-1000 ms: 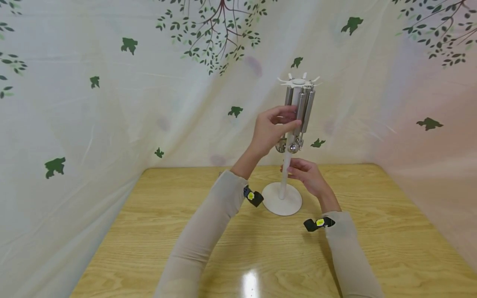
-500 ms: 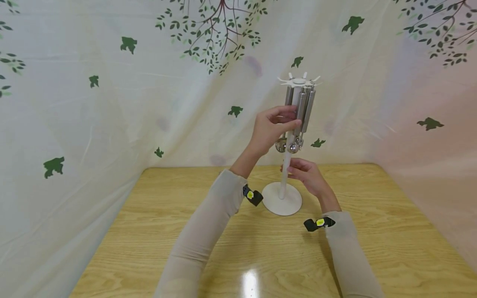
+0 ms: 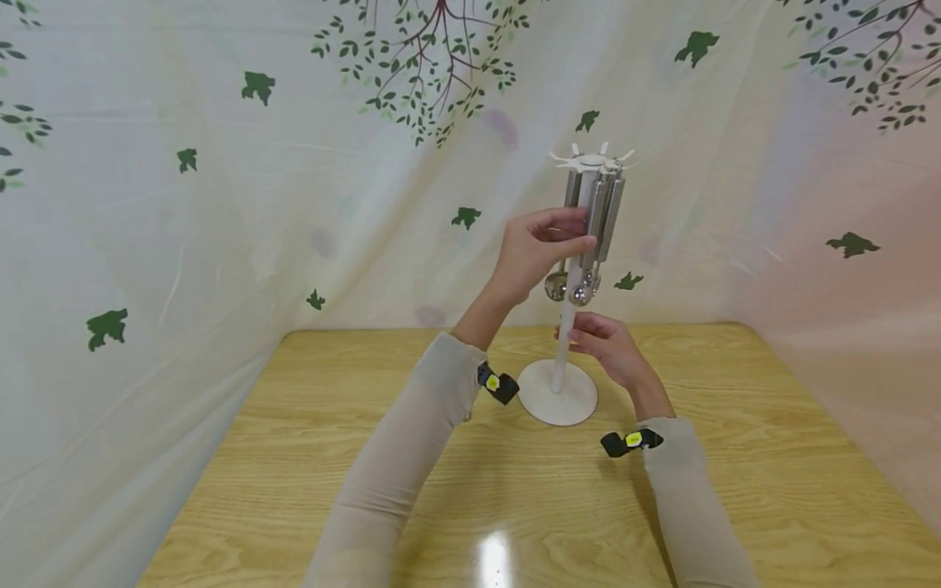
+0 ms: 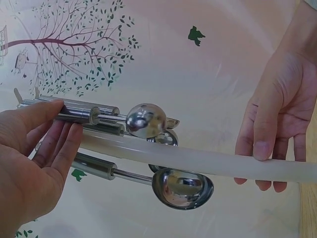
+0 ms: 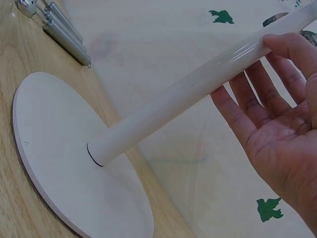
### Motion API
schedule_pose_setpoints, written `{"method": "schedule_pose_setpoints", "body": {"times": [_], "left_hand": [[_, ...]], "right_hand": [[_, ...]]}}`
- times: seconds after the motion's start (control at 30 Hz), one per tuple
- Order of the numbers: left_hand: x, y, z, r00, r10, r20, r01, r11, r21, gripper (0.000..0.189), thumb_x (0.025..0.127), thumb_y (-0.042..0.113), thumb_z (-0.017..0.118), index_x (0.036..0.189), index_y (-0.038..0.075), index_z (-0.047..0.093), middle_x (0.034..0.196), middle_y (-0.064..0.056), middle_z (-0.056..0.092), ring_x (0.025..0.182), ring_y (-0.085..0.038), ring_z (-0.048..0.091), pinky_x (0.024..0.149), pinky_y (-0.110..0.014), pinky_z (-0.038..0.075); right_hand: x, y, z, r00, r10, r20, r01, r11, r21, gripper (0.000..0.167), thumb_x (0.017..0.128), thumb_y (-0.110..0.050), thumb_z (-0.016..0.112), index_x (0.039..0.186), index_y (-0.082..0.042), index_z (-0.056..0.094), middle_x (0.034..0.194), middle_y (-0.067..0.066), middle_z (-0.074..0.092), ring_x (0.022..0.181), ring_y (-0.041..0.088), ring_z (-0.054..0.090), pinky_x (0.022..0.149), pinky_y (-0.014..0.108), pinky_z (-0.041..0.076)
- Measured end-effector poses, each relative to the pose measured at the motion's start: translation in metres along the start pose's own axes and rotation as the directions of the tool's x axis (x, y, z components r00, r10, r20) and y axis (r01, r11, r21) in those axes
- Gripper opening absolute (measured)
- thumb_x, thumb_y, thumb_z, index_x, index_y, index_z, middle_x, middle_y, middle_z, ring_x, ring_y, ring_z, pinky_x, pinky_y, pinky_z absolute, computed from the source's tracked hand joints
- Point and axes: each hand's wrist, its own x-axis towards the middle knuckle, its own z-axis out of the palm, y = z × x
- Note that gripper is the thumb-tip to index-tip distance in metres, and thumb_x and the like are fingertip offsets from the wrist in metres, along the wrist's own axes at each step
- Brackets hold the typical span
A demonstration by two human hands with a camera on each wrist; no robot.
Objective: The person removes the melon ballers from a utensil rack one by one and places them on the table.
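Note:
A white stand (image 3: 557,392) with a round base, a straight pole and a ring of hooks on top stands on the table. Several steel scoops (image 3: 607,220) with cylindrical handles and round, deep bowls hang from its hooks. My left hand (image 3: 531,249) pinches one scoop's handle (image 4: 81,113) between thumb and fingers, near the hooks; that scoop's bowl (image 4: 146,120) hangs below. Lower down, my right hand (image 3: 606,347) grips the pole (image 5: 198,84), thumb on one side and fingers on the other. Part of the hanging scoops is hidden behind the left fingers.
More steel scoops (image 5: 62,37) lie on the wooden table (image 3: 331,425), mostly hidden behind the left sleeve in the head view. A pale cloth backdrop (image 3: 382,245) with printed leaves and birds rises behind the table.
Both hands keep their holds on the scoop and the pole. The left forearm has shifted very slightly, and a small shiny tip now shows beside its sleeve.

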Motion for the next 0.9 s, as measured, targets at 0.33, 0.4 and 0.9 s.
{"method": "schedule_pose_setpoints", "body": {"times": [0.33,0.4,0.9], "left_hand": [[0.003,0.006,0.000,0.999,0.031,0.017,-0.031,0.999,-0.015,0.037,0.087,0.005,0.080,0.123,0.000,0.071,0.113,-0.021,0.074,0.090,-0.017,0.074,0.085,-0.027,0.061],[0.004,0.006,0.000,0.999,0.030,0.019,-0.030,0.999,-0.015,0.037,0.087,0.004,0.080,0.123,0.000,0.071,0.112,-0.021,0.074,0.090,-0.018,0.073,0.085,-0.027,0.061],[-0.002,0.013,0.000,0.998,0.041,0.053,-0.039,0.999,-0.034,0.037,0.087,0.004,0.079,0.124,-0.001,0.071,0.112,-0.022,0.073,0.088,-0.011,0.071,0.084,-0.026,0.061]], "right_hand": [[0.002,0.000,0.001,1.000,-0.028,0.010,0.027,0.999,0.026,0.031,0.104,-0.004,0.057,0.132,0.008,0.059,0.111,-0.004,0.076,0.106,0.010,0.071,0.092,0.027,0.062],[0.002,0.001,0.001,0.999,-0.033,0.010,0.033,0.999,0.035,0.027,0.103,-0.004,0.057,0.129,0.002,0.064,0.111,-0.002,0.076,0.105,0.010,0.072,0.091,0.028,0.062],[0.003,0.005,0.000,0.999,-0.033,0.006,0.033,0.998,0.060,0.028,0.103,-0.001,0.057,0.129,-0.001,0.065,0.113,0.002,0.076,0.106,0.011,0.072,0.092,0.029,0.062]]}}
